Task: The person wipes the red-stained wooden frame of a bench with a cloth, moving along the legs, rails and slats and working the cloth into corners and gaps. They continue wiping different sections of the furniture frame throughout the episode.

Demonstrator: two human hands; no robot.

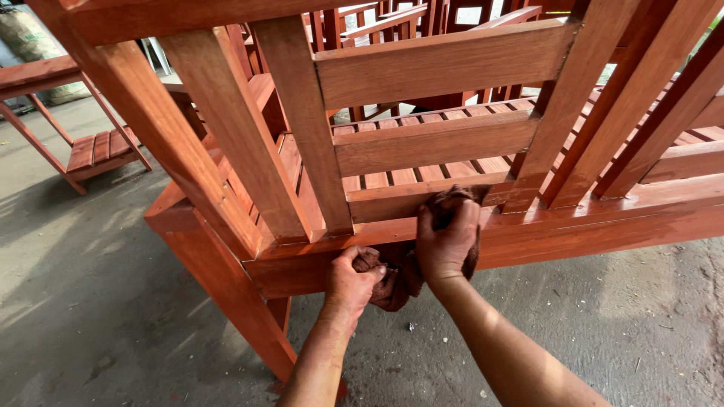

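left hand (351,280): my fingers are curled tight round one bunched end of the rag, just below the bench's lower rail.
right hand (446,240): palm down, fingers spread and bent over the other end of the rag, pressing it onto the wood; gripping by pressure, not a fist.
staining rag (400,280): dark brown cloth, runs from my left fist up under my right palm and pokes out past my fingertips by the slat gap.
rag handling: soft, limp, light; folds wherever I squeeze. It looks damp with stain, so probably a bit slick and will mark skin. Best held as a wad in the fist, flat part under the palm.
wooden bench (437,143): red-brown slatted piece, tipped on its side on the ground, frame rails facing me, freshly coloured sheen.
bench handling: stiff, heavy-looking, won't shift under rubbing; wet finish could smear, so I'd take it by a leg or thick rail, not the slats.
concrete floor (90,301): grey, dusty, small scraps.
other furniture (94,151): more same-colour pieces behind, well apart.
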